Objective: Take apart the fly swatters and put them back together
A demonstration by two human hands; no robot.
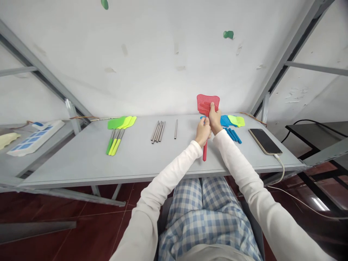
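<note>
Head view: left of the grey table (81,159) I see a power strip (35,139); on the table, green swatters (116,122), metal rods (158,132); above it, left hand (203,132) and right hand (215,119) both clasp a red swatter (204,101); then blue tubes (233,135), a phone (265,140); white wall (152,72) behind.

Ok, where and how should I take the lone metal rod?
Probably mid-length, from above, pinching its long sides: the lone metal rod lies flat on the table, slim, pointing toward the wall, apart from the other rods.
</note>
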